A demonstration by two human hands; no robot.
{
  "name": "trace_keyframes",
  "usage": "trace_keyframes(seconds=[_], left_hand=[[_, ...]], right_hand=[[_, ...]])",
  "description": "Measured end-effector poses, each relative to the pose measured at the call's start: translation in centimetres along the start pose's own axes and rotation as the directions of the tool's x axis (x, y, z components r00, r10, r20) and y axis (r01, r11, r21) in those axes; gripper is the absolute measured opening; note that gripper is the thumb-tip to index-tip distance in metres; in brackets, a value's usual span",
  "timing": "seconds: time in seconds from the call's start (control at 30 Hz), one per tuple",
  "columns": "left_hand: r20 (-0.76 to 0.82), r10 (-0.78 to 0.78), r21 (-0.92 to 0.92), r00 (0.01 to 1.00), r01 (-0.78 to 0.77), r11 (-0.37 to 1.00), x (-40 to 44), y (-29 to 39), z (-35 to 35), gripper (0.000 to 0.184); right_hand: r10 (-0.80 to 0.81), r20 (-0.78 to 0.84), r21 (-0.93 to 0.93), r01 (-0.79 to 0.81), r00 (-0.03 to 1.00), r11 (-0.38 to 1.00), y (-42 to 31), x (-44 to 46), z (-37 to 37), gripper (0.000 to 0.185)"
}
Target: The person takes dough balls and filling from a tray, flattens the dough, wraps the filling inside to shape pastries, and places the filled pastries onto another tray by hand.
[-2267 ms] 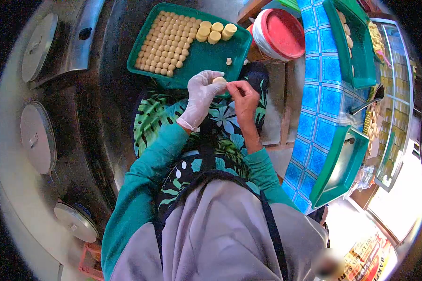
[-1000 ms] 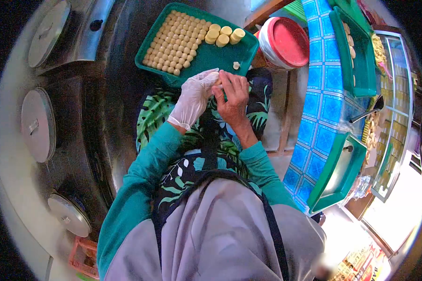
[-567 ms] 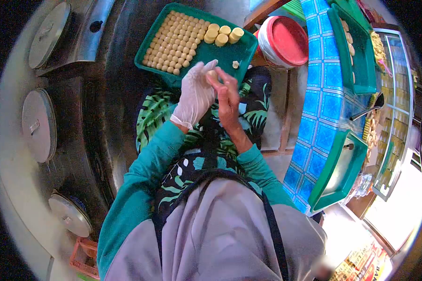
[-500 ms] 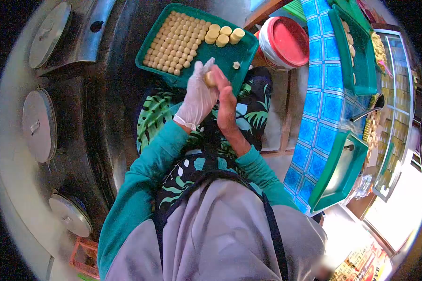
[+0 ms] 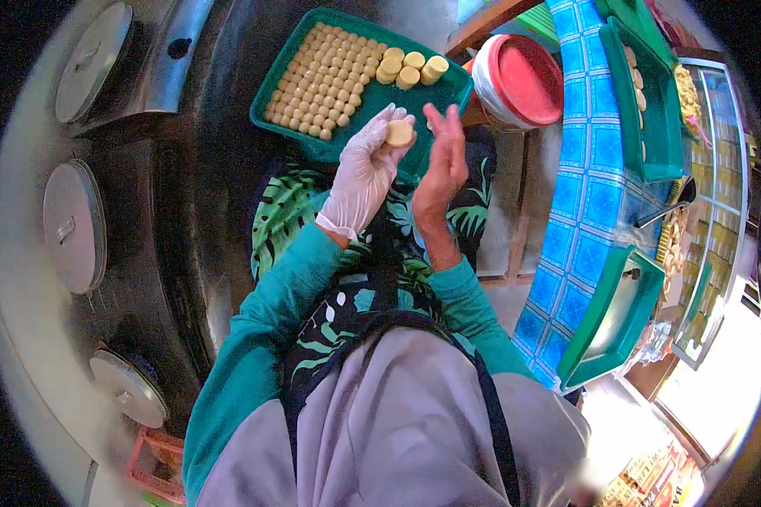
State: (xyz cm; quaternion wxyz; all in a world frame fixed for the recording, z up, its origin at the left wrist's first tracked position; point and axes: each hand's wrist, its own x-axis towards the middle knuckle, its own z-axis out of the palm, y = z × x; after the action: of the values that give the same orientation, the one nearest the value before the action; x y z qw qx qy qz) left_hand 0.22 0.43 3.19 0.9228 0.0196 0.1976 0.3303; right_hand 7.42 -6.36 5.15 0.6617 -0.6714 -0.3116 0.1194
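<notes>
In a clear glove, my left hand [image 5: 364, 165] holds a round, flattened pale-yellow dough piece [image 5: 399, 133] between thumb and fingers. My right hand [image 5: 441, 165], bare, is raised just to its right, fingers stretched out and nothing in them, apart from the dough. Beyond both hands a green tray [image 5: 266, 89] rests by my lap. Rows of small round dough balls [image 5: 321, 80] fill its left side. At its far right stand several short, pale-yellow cylinders [image 5: 413, 68], some stacked. The near part of the tray is hidden behind my hands.
A red-lidded bucket [image 5: 526, 80] stands right of the tray. Further right, a blue-tiled surface [image 5: 579, 177] carries a green tray with pale pieces [image 5: 651, 101] and another green tray [image 5: 613, 321]. On my left is a dark stove-like unit with round metal lids [image 5: 74, 226].
My palms were pressed together around the dough piece; now my right hand has moved away to the right and opened. The dough stays in my left hand, its flat face showing.
</notes>
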Motion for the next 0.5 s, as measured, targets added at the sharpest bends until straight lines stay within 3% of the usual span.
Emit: trace_keyframes(seconds=[0.03, 0.07, 0.13, 0.2, 0.27, 0.3, 0.43, 0.47, 0.5], left_hand=[[0.007, 0.026, 0.038, 1.0, -0.026, 0.999, 0.2, -0.3, -0.5, 0.04], [0.008, 0.02, 0.037, 1.0, -0.02, 0.999, 0.3, -0.6, -0.8, 0.04], [-0.031, 0.034, 0.046, 0.999, -0.033, 0.998, 0.6, -1.2, -1.1, 0.041], [-0.036, 0.042, 0.07, 0.998, -0.04, 0.997, 0.7, -1.5, -1.4, 0.041], [-0.059, 0.124, 0.24, 0.99, -0.107, 0.965, 0.9, -1.8, -1.7, 0.041], [-0.098, 0.105, 0.207, 0.99, -0.083, 0.975, 1.0, -1.8, -1.7, 0.041], [-0.07, 0.167, 0.225, 0.983, -0.148, 0.963, 1.2, -2.1, -1.7, 0.041], [-0.061, 0.161, 0.214, 0.985, -0.145, 0.966, 1.2, -2.1, -1.7, 0.041], [-0.053, 0.153, 0.205, 0.987, -0.139, 0.969, 1.1, -2.1, -2.0, 0.04]], right_hand=[[0.016, 0.013, -0.082, -0.015, 1.0, 0.997, 0.7, -0.7, -0.2, 0.039], [0.016, 0.009, -0.087, -0.016, 1.0, 0.996, 0.9, -1.1, -0.4, 0.039], [-0.166, 0.148, -0.39, 0.212, 0.975, 0.896, 1.1, -1.9, -0.7, 0.037], [-0.156, 0.131, -0.382, 0.195, 0.979, 0.904, 1.4, -1.9, -0.6, 0.039], [0.003, 0.048, -0.266, 0.01, 0.999, 0.964, 1.6, -2.0, -0.4, 0.036], [0.033, -0.012, -0.267, -0.035, 0.999, 0.963, 1.4, -2.0, -0.2, 0.038], [0.013, 0.04, -0.324, 0.0, 0.999, 0.946, 2.0, -1.7, 0.2, 0.04], [0.212, -0.052, -0.112, -0.217, 0.976, 0.97, 2.2, -1.4, 0.4, 0.04], [0.417, -0.1, 0.121, -0.405, 0.903, 0.906, 2.3, -1.3, 0.5, 0.04]])
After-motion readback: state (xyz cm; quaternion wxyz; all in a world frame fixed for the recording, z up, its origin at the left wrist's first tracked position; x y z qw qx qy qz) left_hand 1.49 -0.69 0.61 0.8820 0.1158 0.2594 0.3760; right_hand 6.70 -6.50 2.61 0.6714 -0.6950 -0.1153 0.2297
